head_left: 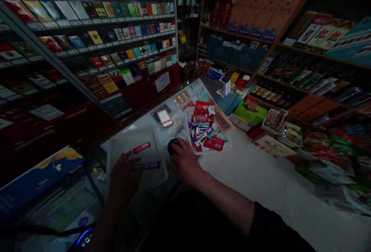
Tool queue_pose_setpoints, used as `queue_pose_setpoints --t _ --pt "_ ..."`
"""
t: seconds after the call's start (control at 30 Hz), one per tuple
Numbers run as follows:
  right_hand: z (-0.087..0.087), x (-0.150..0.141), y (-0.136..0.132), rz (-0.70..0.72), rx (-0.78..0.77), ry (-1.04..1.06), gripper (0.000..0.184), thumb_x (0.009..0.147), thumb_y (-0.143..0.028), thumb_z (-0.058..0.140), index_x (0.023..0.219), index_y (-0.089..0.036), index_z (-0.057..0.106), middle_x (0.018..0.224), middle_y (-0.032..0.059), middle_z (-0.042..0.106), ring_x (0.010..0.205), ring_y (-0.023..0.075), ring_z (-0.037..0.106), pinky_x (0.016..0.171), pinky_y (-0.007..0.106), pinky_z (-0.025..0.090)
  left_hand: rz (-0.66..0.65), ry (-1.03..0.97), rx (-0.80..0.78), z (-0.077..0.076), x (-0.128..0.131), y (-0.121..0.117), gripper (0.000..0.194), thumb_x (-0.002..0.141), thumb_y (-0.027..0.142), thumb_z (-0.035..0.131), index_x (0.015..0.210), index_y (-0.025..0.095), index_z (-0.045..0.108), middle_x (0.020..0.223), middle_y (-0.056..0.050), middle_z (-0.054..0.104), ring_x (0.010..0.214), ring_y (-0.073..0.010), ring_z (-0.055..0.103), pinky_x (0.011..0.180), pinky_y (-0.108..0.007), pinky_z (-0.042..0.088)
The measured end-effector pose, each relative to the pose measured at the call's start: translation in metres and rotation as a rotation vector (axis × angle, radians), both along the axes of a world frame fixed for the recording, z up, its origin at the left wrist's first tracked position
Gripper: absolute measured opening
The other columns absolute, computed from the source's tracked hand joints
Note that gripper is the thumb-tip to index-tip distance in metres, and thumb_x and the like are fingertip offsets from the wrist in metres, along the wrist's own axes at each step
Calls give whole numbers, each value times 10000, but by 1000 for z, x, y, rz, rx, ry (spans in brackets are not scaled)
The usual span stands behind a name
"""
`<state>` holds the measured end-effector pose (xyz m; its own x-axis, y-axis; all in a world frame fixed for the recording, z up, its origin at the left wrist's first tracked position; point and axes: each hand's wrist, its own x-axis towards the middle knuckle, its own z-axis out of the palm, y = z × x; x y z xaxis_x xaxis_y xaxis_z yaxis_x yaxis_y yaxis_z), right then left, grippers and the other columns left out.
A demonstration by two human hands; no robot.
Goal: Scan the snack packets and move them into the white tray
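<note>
My left hand (126,174) reaches into a shallow white plastic tray (158,130) on the counter. Its fingers close over the left end of a purple stick packet (152,165), whose right end with a barcode sticks out. A red stick packet (141,147) lies just above the fingertips. Between the tray and a second container, my right hand (187,163) has its fingers curled over a small dark round object (172,147), partly hidden by them. The second white plastic container (228,143), right of that hand, holds several red, purple and green packets (214,143).
Beside the containers lies the pale glass-topped counter (243,163). Cigarette packs (95,37) line the shelves at left. Bottles (304,76) and orange boxes (255,14) fill the right shelves. Packaged snacks (274,120) sit at the counter's right. A blue box (37,180) lies at left.
</note>
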<state>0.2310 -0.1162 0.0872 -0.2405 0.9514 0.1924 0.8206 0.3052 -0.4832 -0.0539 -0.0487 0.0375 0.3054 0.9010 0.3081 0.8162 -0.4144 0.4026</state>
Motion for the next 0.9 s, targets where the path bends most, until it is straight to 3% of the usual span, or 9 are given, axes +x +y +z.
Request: queue_pose_setpoints --t 0.13,0.33,0.6,0.77,0.9 --pt "-17 38 -42 -186 -46 52 263 882 -166 712 1134 -218 765 1561 150 536 1599 400 236 1268 704 197 -43 -65 -8 6 27 -17 285 933 406 562 1159 274 675 1516 -106 554 1456 -381 483 1208 -620 436" --pt "-51 85 -112 -362 -161 60 254 860 -154 732 1098 -234 767 1527 145 578 1565 382 340 1260 680 275 -121 -93 -32 9 81 -45 236 968 414 529 1107 292 677 1463 -97 601 1446 -348 507 1208 -607 443" --pt "-84 124 -205 -608 -306 149 197 878 -168 707 1035 -244 798 1442 135 661 1489 381 479 1243 640 358 -355 -96 -96 -10 171 -94 258 965 406 529 1093 289 720 1411 -106 653 1387 -341 565 1184 -580 468" --pt "-103 141 -254 -680 -359 172 197 868 -164 711 1008 -265 807 1412 131 684 1443 361 539 1217 586 429 -434 -58 -112 -16 219 -118 236 956 376 543 1081 293 725 1352 -104 690 1315 -329 618 1130 -564 505" --pt "-110 153 -282 -676 -457 197 203 877 -154 683 996 -254 814 1407 130 691 1422 345 563 1208 538 444 -479 -50 -107 -11 255 -116 265 946 363 553 1128 260 715 1291 -122 720 1270 -327 643 1100 -539 520"
